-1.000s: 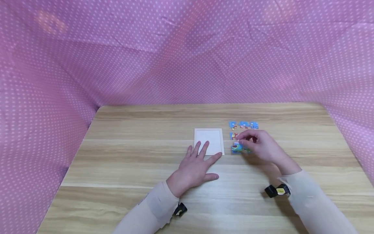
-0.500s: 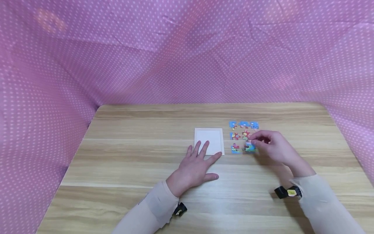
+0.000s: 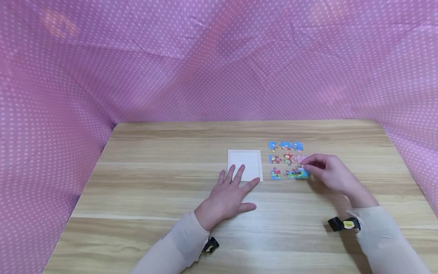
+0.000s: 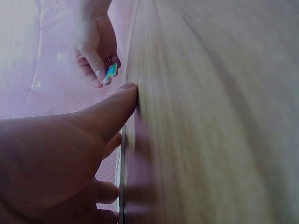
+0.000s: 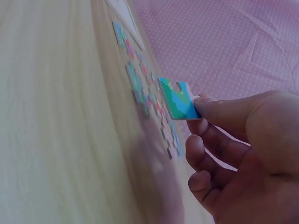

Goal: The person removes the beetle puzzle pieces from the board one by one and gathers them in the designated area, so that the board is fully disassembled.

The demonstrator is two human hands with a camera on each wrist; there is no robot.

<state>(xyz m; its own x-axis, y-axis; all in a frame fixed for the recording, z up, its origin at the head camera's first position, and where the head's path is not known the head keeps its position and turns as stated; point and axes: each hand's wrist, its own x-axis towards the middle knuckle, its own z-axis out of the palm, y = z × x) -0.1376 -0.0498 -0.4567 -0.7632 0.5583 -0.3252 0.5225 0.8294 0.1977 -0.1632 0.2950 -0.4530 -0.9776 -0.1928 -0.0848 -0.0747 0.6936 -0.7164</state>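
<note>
My right hand (image 3: 332, 173) pinches a green and blue puzzle piece (image 5: 180, 101) between thumb and fingers. In the right wrist view the piece is tilted and held above the table. Several other puzzle pieces (image 3: 288, 158) lie in three loose rows beneath and to the left of that hand, with pictures facing up. My left hand (image 3: 226, 196) rests spread, its fingertips on the near part of a white square puzzle frame (image 3: 244, 161). The left thumb (image 4: 119, 102) touches the tabletop.
The wooden table (image 3: 154, 182) carries the frame left of the pieces. Pink dotted cloth (image 3: 219, 76) hangs behind the table and along both sides. A black wrist camera (image 3: 337, 224) sits under the right sleeve.
My right hand has moved to the right with the puzzle piece, from over the left of the bottom row to its right end, uncovering pieces. The left hand has stayed on the frame.
</note>
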